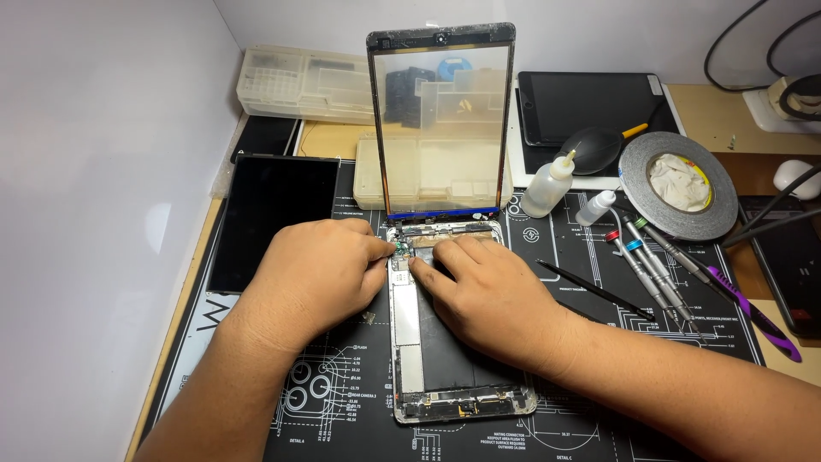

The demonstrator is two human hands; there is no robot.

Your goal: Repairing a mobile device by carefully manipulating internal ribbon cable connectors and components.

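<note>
While the glass panel [440, 120] stands tilted up at the top centre of the frame, both hands meet at the upper end of the opened tablet [453, 342] in the middle. The left hand [312, 274] pinches narrowly at a small green part [399, 249]; the right hand [487, 291] presses flat beside it. Judging by this, steady light pressure matters, since the upright glass looks easy to knock.

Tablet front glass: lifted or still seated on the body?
Lifted. The glass panel stands upright at the far end of the opened tablet body, whose boards lie exposed. Left hand and right hand work beneath it.
</note>
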